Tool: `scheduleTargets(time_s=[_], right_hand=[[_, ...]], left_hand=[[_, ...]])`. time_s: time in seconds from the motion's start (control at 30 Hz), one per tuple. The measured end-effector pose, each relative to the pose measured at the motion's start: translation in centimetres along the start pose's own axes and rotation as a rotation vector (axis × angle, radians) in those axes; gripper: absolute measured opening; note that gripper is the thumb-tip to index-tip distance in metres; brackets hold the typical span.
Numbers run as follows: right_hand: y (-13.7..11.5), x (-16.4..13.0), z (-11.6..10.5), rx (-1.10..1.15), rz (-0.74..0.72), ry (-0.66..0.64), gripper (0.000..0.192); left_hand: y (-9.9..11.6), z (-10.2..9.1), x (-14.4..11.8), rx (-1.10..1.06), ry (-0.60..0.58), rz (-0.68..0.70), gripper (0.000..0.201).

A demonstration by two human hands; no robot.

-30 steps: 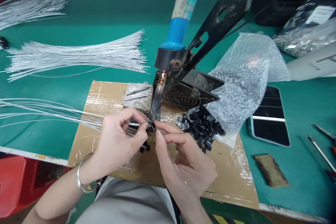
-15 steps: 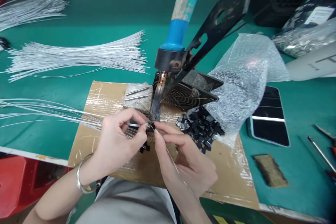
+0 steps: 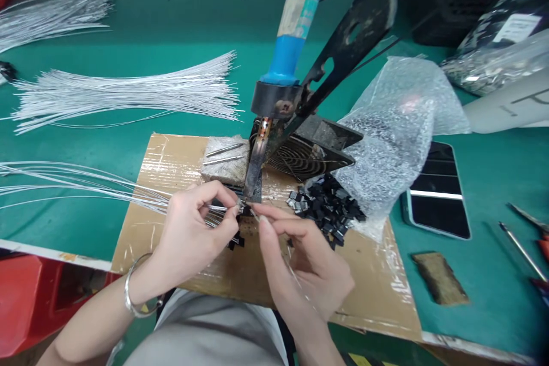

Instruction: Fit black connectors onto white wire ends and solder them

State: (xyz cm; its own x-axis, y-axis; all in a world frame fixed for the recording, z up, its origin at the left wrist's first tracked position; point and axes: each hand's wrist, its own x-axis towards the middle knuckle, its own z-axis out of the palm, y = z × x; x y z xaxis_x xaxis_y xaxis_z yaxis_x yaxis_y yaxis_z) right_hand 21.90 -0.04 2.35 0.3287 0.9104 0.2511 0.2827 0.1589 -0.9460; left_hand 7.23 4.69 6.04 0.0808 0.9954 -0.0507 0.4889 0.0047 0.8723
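Note:
My left hand is closed in a pinch beneath the soldering iron's tip, on the end of a thin white wire. Several white wires run leftward from behind that hand. The pinched end itself is mostly covered by fingertips. Just to the right, my right hand pinches a thin silvery strand of solder wire, which trails back across the palm toward the wrist. Its front end points at the left fingertips. A blue-handled soldering iron is held tip down in a black bracket, close above both hands.
Small black pieces lie heaped on the cardboard, beside a bubble-wrap bag. Behind the iron tip stands a fan with a wire guard. A white wire bundle, a phone and a brown pad rest on the green table.
My right hand has drawn slightly right, with its fingertips a little farther from the left ones. My left hand stays nearly in place, still pinching.

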Motion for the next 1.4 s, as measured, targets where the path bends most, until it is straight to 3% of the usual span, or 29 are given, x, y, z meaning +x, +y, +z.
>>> scheduleTargets(time_s=[0.07, 0.1, 0.23, 0.3, 0.4, 0.5, 0.57, 0.73, 0.87, 1.03, 1.23, 1.4], right_hand=[[0.5, 0.3, -1.0, -0.001, 0.126, 0.163, 0.004], [0.8, 0.6, -1.9, 0.017, 0.194, 0.230, 0.010], [3.1, 1.4, -6.6, 0.345, 0.403, 0.310, 0.050], [4.7, 1.4, -8.6, 0.344, 0.487, 0.373, 0.054], [6.6, 0.8, -10.0, 0.294, 0.485, 0.425, 0.053], [7.2, 0.4, -9.6, 0.209, 0.484, 0.425, 0.046], [7.2, 0.5, -9.1, 0.155, 0.511, 0.416, 0.043], [7.9, 1.1, -8.9, 0.117, 0.494, 0.416, 0.046], [8.7, 0.8, -8.9, 0.125, 0.430, 0.407, 0.048], [8.5, 0.4, -8.5, 0.148, 0.351, 0.404, 0.049], [7.6, 0.6, -8.1, 0.137, 0.339, 0.404, 0.043], [6.9, 0.4, -8.0, 0.070, 0.363, 0.384, 0.044]], left_hand=[[-0.8, -0.1, -0.3, 0.026, -0.015, 0.000, 0.010], [-1.2, -0.2, -0.5, 0.053, -0.023, 0.004, 0.010], [-3.0, -0.7, -1.4, 0.209, -0.039, 0.114, 0.012], [-3.5, -1.4, -1.7, 0.262, -0.031, 0.226, 0.012], [-4.0, -3.1, -1.0, 0.392, 0.067, 0.380, 0.011], [-5.0, -5.8, 2.3, 0.723, 0.170, 0.472, 0.014], [-6.0, -7.7, 5.8, 1.066, 0.198, 0.433, 0.022], [-8.7, -10.9, 14.6, 1.179, 0.109, 0.395, 0.022], [-9.4, -11.7, 17.1, 1.159, 0.003, 0.439, 0.026], [-8.8, -13.3, 15.5, 1.058, -0.007, 0.406, 0.029], [-7.4, -16.5, 11.5, 0.795, 0.076, 0.328, 0.018], [-6.9, -17.5, 7.7, 0.535, 0.166, 0.274, 0.021]])
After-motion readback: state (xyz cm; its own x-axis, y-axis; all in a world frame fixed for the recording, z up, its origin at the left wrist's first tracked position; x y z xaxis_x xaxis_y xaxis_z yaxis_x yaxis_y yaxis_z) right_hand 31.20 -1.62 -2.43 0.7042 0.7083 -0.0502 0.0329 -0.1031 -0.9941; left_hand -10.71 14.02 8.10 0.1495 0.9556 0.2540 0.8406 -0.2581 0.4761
